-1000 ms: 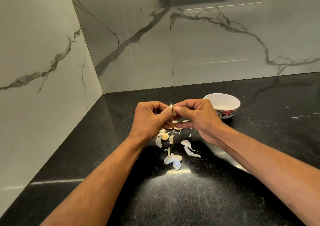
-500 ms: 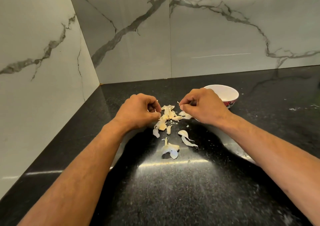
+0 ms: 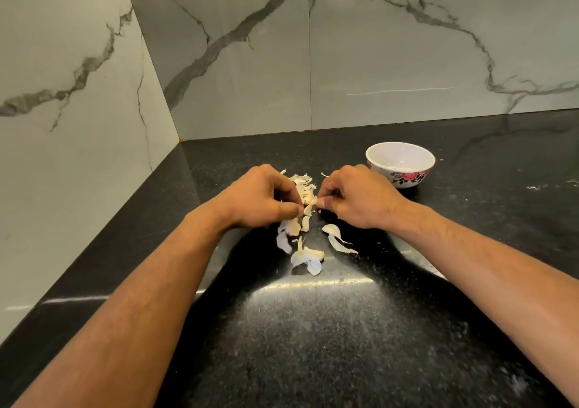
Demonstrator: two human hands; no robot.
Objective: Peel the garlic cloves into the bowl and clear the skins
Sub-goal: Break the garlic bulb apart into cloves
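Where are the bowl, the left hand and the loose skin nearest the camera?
bowl (image 3: pixel 407 176): head view, on its flowered outer wall.
left hand (image 3: pixel 260 198): head view, on the back of the hand.
loose skin nearest the camera (image 3: pixel 305 257): head view, on the pale middle of the piece.

Garlic cloves, loose skins and a white bowl on the black bench.

A cluster of pale, cream garlic cloves lies on the bench, partly hidden by the curled fingers on either side of it; what each one pinches cannot be made out. Thin, papery white skins lie scattered just in front of the cloves, curled and torn, with two more strips to the right. The bowl, white inside with a red rose pattern on its outer wall, stands upright further back and to the right, apart from the garlic.
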